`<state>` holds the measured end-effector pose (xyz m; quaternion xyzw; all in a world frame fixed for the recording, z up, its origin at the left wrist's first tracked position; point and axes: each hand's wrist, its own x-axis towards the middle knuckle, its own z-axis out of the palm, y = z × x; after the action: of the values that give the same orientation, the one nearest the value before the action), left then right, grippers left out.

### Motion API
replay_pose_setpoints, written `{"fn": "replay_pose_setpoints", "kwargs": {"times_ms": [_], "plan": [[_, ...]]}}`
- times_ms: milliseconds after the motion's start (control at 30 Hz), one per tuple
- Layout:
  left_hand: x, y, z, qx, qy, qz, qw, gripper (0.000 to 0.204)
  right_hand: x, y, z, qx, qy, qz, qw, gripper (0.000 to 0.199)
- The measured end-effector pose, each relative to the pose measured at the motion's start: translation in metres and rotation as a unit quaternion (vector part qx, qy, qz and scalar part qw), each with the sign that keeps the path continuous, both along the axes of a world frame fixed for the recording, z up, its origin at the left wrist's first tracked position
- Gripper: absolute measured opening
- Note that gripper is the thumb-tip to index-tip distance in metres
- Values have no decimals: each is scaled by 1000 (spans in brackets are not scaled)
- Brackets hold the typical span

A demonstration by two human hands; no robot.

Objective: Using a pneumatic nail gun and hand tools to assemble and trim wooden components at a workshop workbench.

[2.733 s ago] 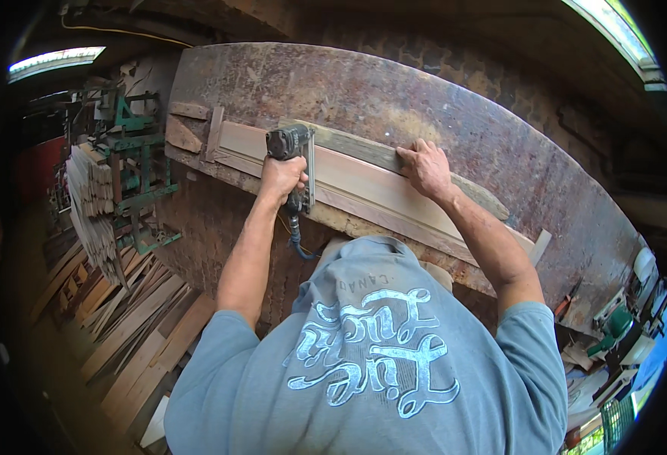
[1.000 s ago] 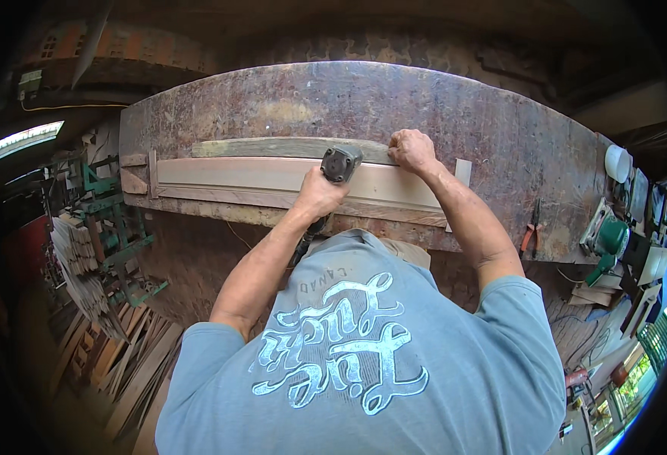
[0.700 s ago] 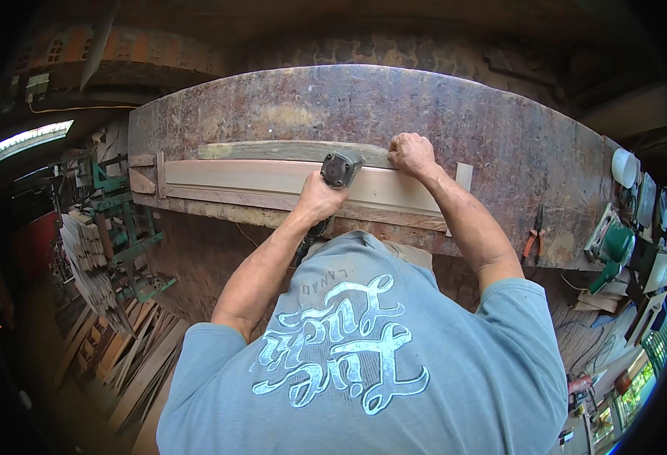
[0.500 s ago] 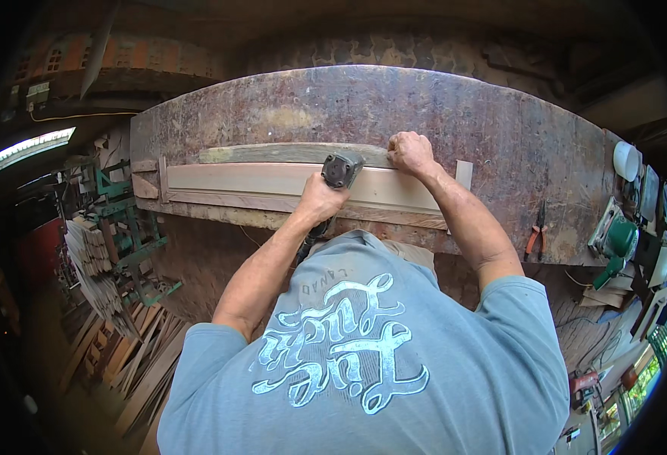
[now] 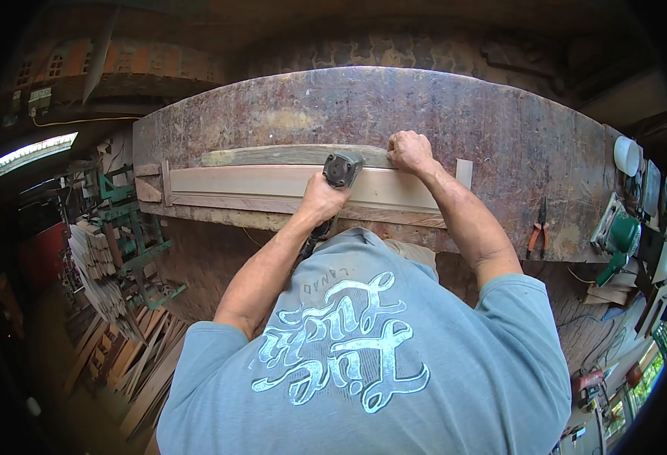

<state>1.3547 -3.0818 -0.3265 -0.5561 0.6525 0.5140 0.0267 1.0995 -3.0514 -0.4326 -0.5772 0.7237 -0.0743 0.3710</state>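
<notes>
My left hand (image 5: 323,199) is wrapped round the handle of a dark nail gun (image 5: 342,170), whose squarish head stands over the wooden pieces; its nose is hidden beneath. My right hand (image 5: 411,151), fingers curled in, is closed at the right end of a weathered greyish wooden strip (image 5: 273,155). That strip lies along the far edge of a long pale board (image 5: 235,182). On the near side of the board runs a narrow brownish wooden strip (image 5: 235,205). Small upright pieces stand at both ends, a pale block (image 5: 464,174) at the right among them.
The worn workbench (image 5: 333,106) carries orange-handled pliers (image 5: 538,229) at the right. Beyond them are a green power tool (image 5: 619,230) and a white bowl (image 5: 626,157). Stacked boards (image 5: 140,364) and green metal stands (image 5: 132,220) are at the left.
</notes>
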Motion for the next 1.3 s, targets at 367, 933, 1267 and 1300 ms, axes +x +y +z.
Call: {"fn": "replay_pose_setpoints", "kwargs": {"times_ms": [367,933,1267,1300], "plan": [[0,2,1,-12,6,-8,1000,18,0,-1,-1,6,-8,-5,1000,20],[57,25,20,-11,4,28,1000,24,-3,13,4,-47,-25,-27,998,18],[169,130,19,-65,-67,68,993,38,40,145,23,-250,-35,-178,951,31],[196,141,2,-84,-80,82,990,40,45,177,28,-260,-34,-197,945,31]]}}
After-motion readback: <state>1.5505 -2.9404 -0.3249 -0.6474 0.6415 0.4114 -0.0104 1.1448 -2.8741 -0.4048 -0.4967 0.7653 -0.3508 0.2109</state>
